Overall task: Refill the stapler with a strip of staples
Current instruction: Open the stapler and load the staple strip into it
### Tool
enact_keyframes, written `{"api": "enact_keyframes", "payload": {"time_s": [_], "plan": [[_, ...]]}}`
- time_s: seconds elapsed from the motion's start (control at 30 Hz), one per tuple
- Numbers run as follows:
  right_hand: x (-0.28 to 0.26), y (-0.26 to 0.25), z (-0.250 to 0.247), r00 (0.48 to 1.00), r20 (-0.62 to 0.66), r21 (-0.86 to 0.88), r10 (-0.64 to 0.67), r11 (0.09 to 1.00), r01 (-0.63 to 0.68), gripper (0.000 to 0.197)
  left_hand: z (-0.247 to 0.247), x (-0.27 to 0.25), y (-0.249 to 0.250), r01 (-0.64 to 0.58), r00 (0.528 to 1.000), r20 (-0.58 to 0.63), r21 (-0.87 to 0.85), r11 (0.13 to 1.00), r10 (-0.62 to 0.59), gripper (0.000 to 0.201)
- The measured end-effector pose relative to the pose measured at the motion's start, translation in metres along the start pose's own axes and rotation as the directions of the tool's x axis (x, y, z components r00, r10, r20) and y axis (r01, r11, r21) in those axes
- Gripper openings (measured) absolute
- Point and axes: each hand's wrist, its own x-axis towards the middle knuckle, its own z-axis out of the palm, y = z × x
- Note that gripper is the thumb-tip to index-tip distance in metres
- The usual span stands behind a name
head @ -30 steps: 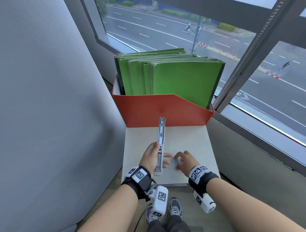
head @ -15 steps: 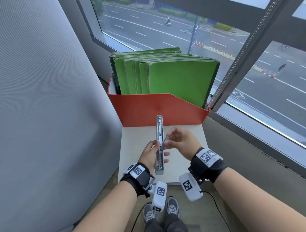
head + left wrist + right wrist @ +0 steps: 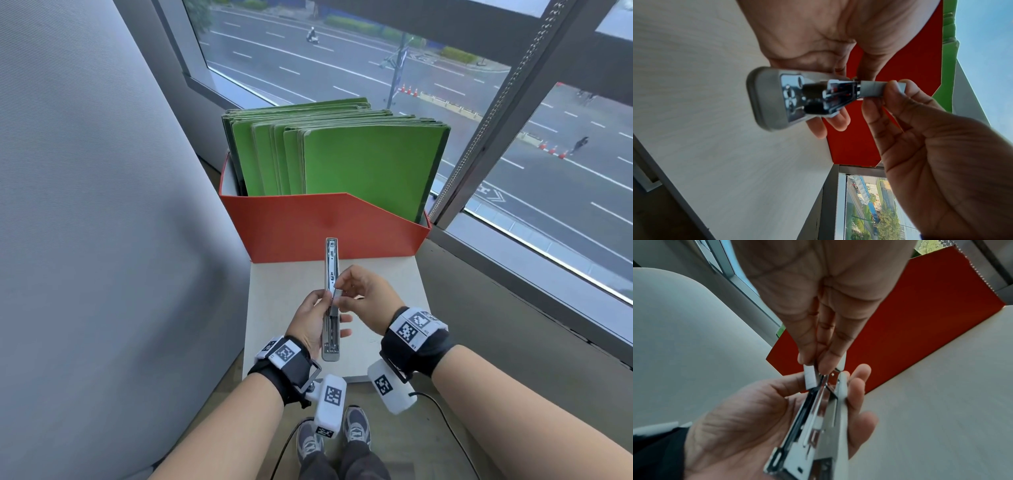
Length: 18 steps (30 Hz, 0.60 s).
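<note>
A grey stapler [image 3: 331, 301] lies opened out flat, its metal staple channel facing up, above the small white table [image 3: 387, 277]. My left hand [image 3: 313, 317] grips it around the middle, thumb on one side and fingers on the other. My right hand [image 3: 356, 291] pinches a short grey staple strip [image 3: 336, 301] between thumb and forefinger and holds it at the channel. The left wrist view shows the staple strip [image 3: 872, 89] at the mouth of the stapler [image 3: 774, 99]. In the right wrist view the staple strip [image 3: 810, 375] sits just above the stapler's metal rail [image 3: 818, 415].
An orange file box [image 3: 322, 228] holding several green folders [image 3: 359, 164] stands at the table's far end. A grey fabric partition [image 3: 85, 222] rises on the left. A window [image 3: 548, 154] over a street runs along the right. My shoes [image 3: 356, 428] and a cable are below.
My right hand left the tabletop carrying the staple strip and brought it to the stapler's channel. My left hand kept hold of the opened stapler.
</note>
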Motion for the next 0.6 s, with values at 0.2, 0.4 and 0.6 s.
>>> {"api": "enact_keyframes", "payload": {"time_s": [0.2, 0.4, 0.6], "plan": [[0.0012, -0.0008, -0.0012, 1.0, -0.001, 0.068, 0.012, 0.998, -0.012, 0.019, -0.0003, 0.0018, 0.0005, 0.008, 1.0, -0.01, -0.003, 1.0, -0.008, 0.023], [0.0009, -0.0018, -0.0004, 1.0, 0.01, 0.031, 0.01, 0.999, -0.011, 0.02, -0.0011, 0.0055, 0.0034, 0.003, 1.0, -0.02, 0.015, 1.0, -0.002, 0.027], [0.0033, -0.0038, -0.0013, 0.999, -0.01, -0.066, -0.035, 0.997, 0.034, 0.028, 0.0013, 0.0073, 0.0019, 0.005, 1.0, -0.013, 0.028, 1.0, -0.005, 0.022]]}}
